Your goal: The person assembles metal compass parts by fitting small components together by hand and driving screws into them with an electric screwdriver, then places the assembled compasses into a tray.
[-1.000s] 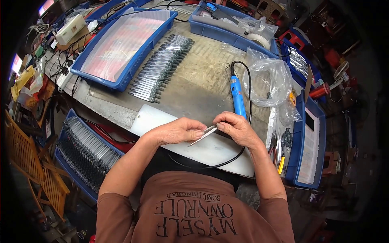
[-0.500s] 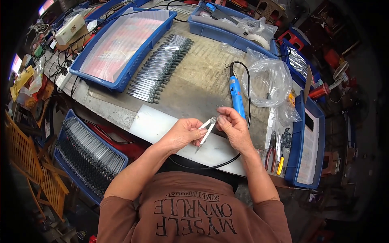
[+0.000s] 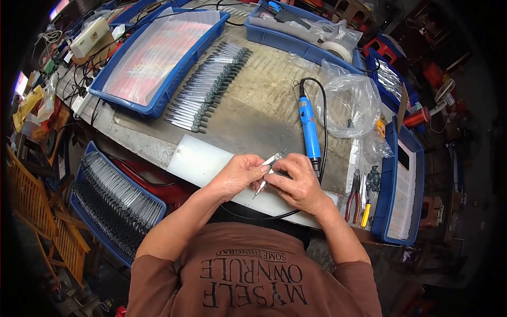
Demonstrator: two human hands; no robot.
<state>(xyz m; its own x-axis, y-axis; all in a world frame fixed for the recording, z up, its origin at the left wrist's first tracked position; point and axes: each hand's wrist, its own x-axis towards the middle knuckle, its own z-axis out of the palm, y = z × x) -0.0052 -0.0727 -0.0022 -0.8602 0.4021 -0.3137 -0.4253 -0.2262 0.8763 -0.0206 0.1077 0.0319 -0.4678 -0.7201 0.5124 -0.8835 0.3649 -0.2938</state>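
Observation:
Over the white board [image 3: 198,160] at the table's near edge, both my hands are on a slim silver drawing compass [image 3: 273,158]. My left hand [image 3: 238,176] pinches it between thumb and fingers, with a pointed leg end sticking out below. My right hand [image 3: 300,182] is closed round it from the right, thumb and index finger against the legs; these fingers hide part of it. Just beyond my right hand lies a blue electric screwdriver [image 3: 309,127]. Farther left, a row of similar compasses [image 3: 203,95] lies side by side on the table.
A blue tray lined with a translucent sheet [image 3: 158,58] stands at back left. Clear plastic bags [image 3: 351,100] lie at right, near pliers [image 3: 353,198] and a yellow-handled tool [image 3: 365,215]. A blue bin of packed compasses [image 3: 119,198] sits lower left. The screwdriver's black cable [image 3: 323,105] loops beside it.
My right hand has moved down and left, from the compass's hinge end onto its legs, fingers closing round it. The compass legs look closer together. My left hand has hardly moved.

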